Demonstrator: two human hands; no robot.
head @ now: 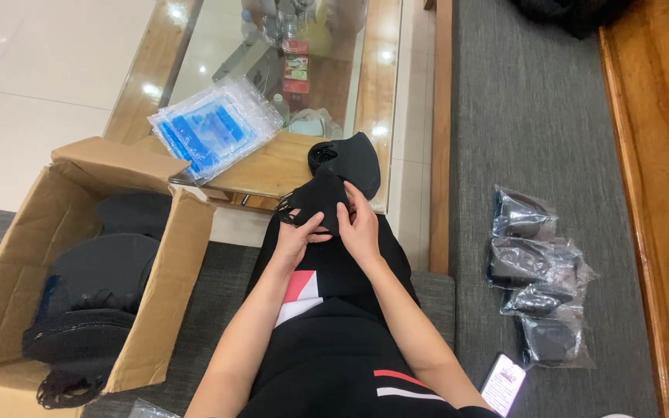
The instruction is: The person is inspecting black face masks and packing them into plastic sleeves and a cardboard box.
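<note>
Cardboard box is set open at the far left, stacked with black masks, within easy reach of the seat; just beyond it, a sheaf of clear blue-printed bags is laid on the corner of the glass-topped table. At centre, over the lap, a small stack of black masks is pinched by the left hand and the right hand, fingers closed on its lower edge, apparently so the stack is kept squared, with another mask resting just beyond. Bagged masks are lined up on the grey cushion at right, a phone laid beside them.
</note>
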